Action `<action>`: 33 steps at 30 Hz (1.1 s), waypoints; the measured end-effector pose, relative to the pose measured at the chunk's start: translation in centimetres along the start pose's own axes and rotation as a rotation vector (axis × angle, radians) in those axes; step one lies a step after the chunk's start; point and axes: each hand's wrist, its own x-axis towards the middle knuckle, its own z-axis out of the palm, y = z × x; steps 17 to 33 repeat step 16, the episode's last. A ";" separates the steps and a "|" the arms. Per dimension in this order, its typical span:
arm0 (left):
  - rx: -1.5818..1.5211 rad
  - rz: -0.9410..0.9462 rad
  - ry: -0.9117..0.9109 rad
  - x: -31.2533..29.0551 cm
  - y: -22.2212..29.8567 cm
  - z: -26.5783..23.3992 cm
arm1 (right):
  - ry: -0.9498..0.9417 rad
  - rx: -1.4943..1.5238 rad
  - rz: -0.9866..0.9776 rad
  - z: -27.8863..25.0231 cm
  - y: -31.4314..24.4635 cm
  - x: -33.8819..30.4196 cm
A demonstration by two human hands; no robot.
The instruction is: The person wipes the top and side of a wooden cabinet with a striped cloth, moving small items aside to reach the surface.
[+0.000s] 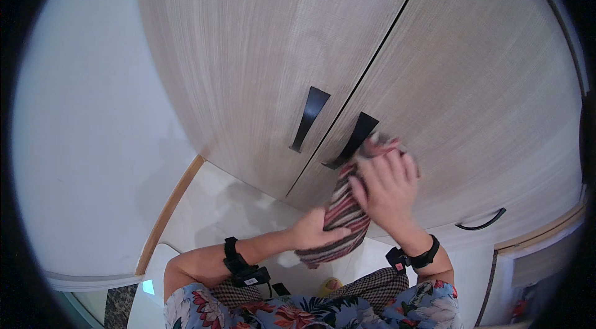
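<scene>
A striped cloth [349,210] in red, brown and cream hangs between my hands in front of the right cabinet door [472,80]. My left hand [318,229] is closed round its lower part, with the thumb lying across the stripes. Higher up, my right hand [388,189] is curled over the bunched top of the cloth, slightly blurred, with the thumb on its left side. That bunched end is beside the black handle [354,141] of the right door; whether it touches the handle I cannot tell. The palm side of my right hand is hidden.
The left cabinet door [248,49] has a matching black handle [310,119]. A curved black drawer handle [483,221] sits low on the right. A white wall [87,118] stands at left, with a wooden strip [171,214] at its foot. A white surface [152,267] is beside my left elbow.
</scene>
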 end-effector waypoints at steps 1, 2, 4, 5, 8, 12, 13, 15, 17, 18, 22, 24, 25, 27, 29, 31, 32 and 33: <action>-0.040 -0.072 0.040 0.2 0.2 -0.6 | 0.072 -0.100 -0.051 -0.5 0.3 0.7; -0.080 -0.145 0.080 0.3 0.3 -0.9 | 0.068 -0.103 -0.054 -0.5 0.4 0.6; -0.200 -0.069 0.087 0.3 -0.8 -0.6 | 0.048 -0.176 -0.107 -0.5 0.4 0.3; -0.163 -0.111 0.052 0.2 -0.9 -0.7 | -0.095 -0.156 -0.168 -0.6 0.5 0.2; 0.056 -0.183 -0.084 0.0 -0.7 -0.7 | -0.160 -0.168 -0.321 0.5 0.4 -0.6; 0.019 -0.049 -0.051 0.2 -1.2 -0.2 | -0.074 -0.162 -0.197 0.4 0.5 0.3; -0.013 -0.072 -0.026 0.2 -0.4 -0.6 | -0.081 -0.189 -0.197 0.3 0.5 0.5; -0.089 -0.112 0.007 0.2 0.2 -0.7 | -0.055 -0.183 -0.181 1.1 0.3 0.2; -0.069 -0.130 0.008 0.2 0.5 -0.8 | -0.033 -0.181 -0.160 1.8 0.1 -0.4; -0.069 -0.130 0.008 0.2 0.5 -0.8 | -0.033 -0.181 -0.160 1.8 0.1 -0.4; -0.069 -0.130 0.008 0.2 0.5 -0.8 | -0.033 -0.181 -0.160 1.8 0.1 -0.4; -0.069 -0.130 0.008 0.2 0.5 -0.8 | -0.033 -0.181 -0.160 1.8 0.1 -0.4; -0.069 -0.130 0.008 0.2 0.5 -0.8 | -0.033 -0.181 -0.160 1.8 0.1 -0.4; -0.069 -0.130 0.008 0.2 0.5 -0.8 | -0.033 -0.181 -0.160 1.8 0.1 -0.4; -0.069 -0.130 0.008 0.2 0.5 -0.8 | -0.033 -0.181 -0.160 1.8 0.1 -0.4; -0.069 -0.130 0.008 0.2 0.5 -0.8 | -0.033 -0.181 -0.160 1.8 0.1 -0.4; -0.069 -0.130 0.008 0.2 0.5 -0.8 | -0.033 -0.181 -0.160 1.8 0.1 -0.4; -0.069 -0.130 0.008 0.2 0.5 -0.8 | -0.033 -0.181 -0.160 1.8 0.1 -0.4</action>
